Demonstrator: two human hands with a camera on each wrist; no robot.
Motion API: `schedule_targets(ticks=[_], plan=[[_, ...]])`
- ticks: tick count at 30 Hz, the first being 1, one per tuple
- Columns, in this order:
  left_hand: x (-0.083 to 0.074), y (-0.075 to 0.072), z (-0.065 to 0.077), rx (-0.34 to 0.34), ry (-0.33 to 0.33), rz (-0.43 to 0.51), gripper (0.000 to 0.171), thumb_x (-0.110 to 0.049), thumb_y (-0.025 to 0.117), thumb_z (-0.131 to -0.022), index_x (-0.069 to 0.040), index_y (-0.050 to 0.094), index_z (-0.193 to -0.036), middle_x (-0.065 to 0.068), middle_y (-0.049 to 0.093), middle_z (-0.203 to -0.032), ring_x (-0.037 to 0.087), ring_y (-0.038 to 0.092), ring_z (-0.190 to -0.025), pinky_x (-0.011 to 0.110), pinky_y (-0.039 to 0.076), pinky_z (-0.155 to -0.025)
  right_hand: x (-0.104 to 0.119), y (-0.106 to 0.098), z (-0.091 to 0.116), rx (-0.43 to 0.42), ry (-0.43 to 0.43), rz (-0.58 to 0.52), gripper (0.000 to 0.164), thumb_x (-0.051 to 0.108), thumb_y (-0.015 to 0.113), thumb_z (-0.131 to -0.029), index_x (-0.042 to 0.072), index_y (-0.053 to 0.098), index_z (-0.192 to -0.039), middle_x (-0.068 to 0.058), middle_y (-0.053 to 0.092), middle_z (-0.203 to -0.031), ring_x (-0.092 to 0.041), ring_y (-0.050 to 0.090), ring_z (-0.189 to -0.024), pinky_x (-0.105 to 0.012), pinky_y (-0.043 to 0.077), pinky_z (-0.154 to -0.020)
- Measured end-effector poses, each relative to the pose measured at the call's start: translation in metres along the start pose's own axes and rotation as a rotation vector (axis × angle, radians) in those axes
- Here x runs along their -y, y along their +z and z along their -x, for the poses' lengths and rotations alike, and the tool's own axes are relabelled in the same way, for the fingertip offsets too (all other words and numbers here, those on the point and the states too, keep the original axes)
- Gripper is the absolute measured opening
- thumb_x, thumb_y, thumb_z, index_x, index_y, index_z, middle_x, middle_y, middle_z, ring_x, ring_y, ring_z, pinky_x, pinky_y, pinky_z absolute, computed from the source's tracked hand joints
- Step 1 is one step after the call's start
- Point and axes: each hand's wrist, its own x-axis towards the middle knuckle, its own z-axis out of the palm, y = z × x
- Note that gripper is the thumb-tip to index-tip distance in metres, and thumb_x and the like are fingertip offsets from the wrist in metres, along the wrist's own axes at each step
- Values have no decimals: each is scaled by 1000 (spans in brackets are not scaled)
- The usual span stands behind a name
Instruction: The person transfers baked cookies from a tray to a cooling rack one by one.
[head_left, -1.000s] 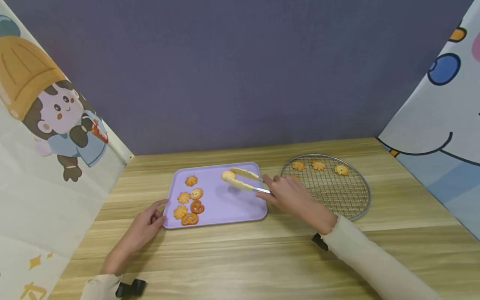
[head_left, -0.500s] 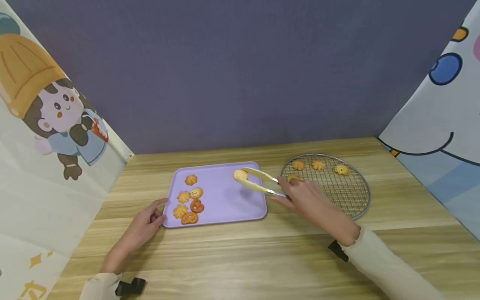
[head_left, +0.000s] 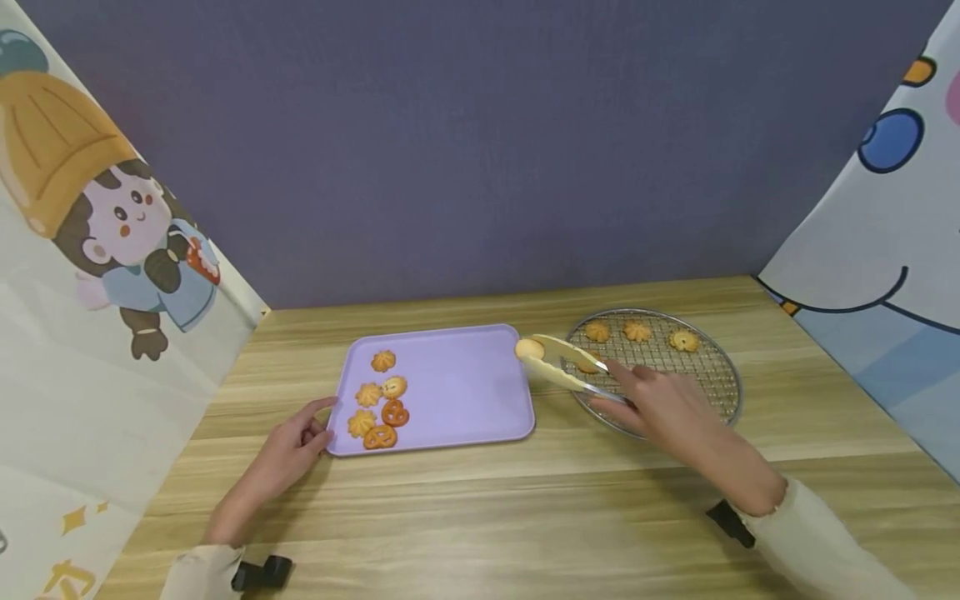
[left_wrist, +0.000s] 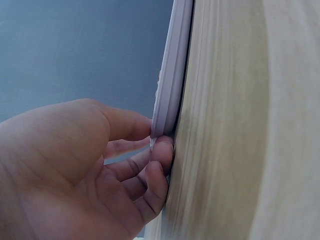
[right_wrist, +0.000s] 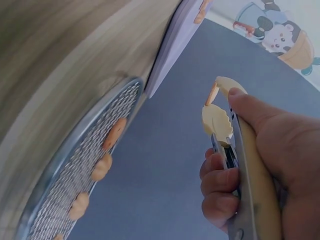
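My right hand (head_left: 663,408) grips cream-tipped metal tongs (head_left: 555,373). Between their tips is a round pale biscuit (head_left: 530,349), held in the air between the lilac tray's right edge and the rack. At the left, the thumb and fingers of my left hand (head_left: 288,450) pinch the edge of the lilac tray (head_left: 465,392); the left wrist view shows the thumb against the tray rim (left_wrist: 167,100) and fingertips below it. Several star-shaped cookies (head_left: 362,423), a round cookie (head_left: 393,387) and two pretzels (head_left: 380,437) lie on the tray's left side.
A round wire rack (head_left: 705,387) lies right of the tray, partly behind my right hand, with several cookies (head_left: 637,331) along its far and left sides. A dark panel (head_left: 480,167) rises behind the wooden tabletop (head_left: 480,517). Printed sheets (head_left: 885,242) flank both sides.
My right hand has moved right, carrying the tongs and biscuit from above the tray past its right edge, towards the rack. My left hand and the tray have stayed in place.
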Motion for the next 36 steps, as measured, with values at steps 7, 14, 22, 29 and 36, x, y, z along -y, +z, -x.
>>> schedule_targets(ticks=[7, 14, 22, 29, 36], plan=[[2, 0, 0, -4, 18, -4, 46, -1, 61, -97, 1, 50, -141, 3, 60, -79, 7, 48, -63, 22, 42, -53, -10, -6, 15, 22, 53, -2, 53, 45, 73, -86, 3, 66, -118, -8, 61, -66, -3, 32, -39, -18, 25, -34], [1, -1, 1, -10, -5, -8, 46, -2, 62, -96, -1, 50, -141, 3, 59, -76, 8, 47, -60, 22, 41, -51, -21, -11, 32, 103, 174, -22, 56, 41, 74, -88, -2, 65, -123, -14, 65, -74, -4, 33, -40, -23, 31, -36], [-2, -1, 1, 52, -116, 117, 50, -1, 56, -99, -3, 42, -147, 9, 61, -76, 19, 59, -50, 30, 50, -40, -38, -16, 46, 117, 251, -39, 55, 39, 73, -89, -5, 64, -123, -2, 50, -59, -9, 39, -42, -28, 35, -37], [-5, -1, 2, 69, -166, 192, 52, -1, 55, -100, -5, 40, -149, 12, 60, -78, 22, 62, -52, 36, 57, -44, -50, -13, 54, 131, 287, -20, 57, 40, 73, -89, -4, 64, -123, 6, 34, -50, -7, 29, -38, -24, 24, -35], [-6, -1, 3, 77, -176, 199, 52, 0, 54, -99, -4, 39, -149, 13, 59, -78, 23, 62, -51, 37, 58, -45, -60, -12, 60, 187, 331, -18, 59, 44, 71, -90, -3, 63, -124, 5, 35, -48, -10, 32, -39, -27, 26, -35]])
